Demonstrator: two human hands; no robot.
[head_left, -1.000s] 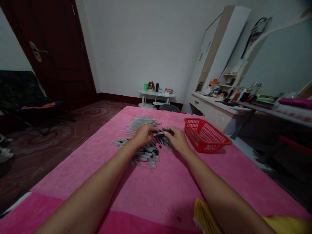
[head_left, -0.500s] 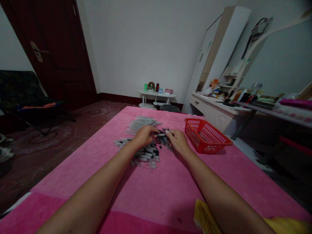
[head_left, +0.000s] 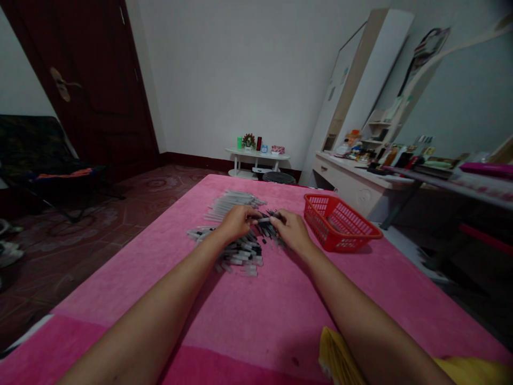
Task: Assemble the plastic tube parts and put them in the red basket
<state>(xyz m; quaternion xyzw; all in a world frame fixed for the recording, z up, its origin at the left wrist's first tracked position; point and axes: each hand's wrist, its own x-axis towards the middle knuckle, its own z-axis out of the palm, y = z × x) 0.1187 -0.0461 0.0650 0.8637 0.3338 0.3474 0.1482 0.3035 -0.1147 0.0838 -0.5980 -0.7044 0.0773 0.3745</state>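
Over the table my left hand [head_left: 237, 222] and my right hand [head_left: 293, 230] are close together, fingers pinched at opposite ends of a pen [head_left: 264, 220]. The pen is small in view, so its tip and cap cannot be made out. Beneath and between my hands lies a pile of thin dark refills [head_left: 267, 230]. Behind my left hand are many clear pen barrels [head_left: 230, 202], laid roughly parallel. A heap of clear and black pen pieces [head_left: 240, 254] spreads in front of my left hand, partly covered by my forearm.
To the right of my right hand stands a red plastic basket [head_left: 340, 243]. A pink cloth [head_left: 256, 321] covers the table. Yellow fabric [head_left: 339, 355] lies at the near right edge. Beyond are a small white stand [head_left: 256, 154] and a cluttered dresser [head_left: 352, 174].
Both hands stay over the refills with the pen between them. My right fingers have shifted slightly on it; the piles and basket look the same.
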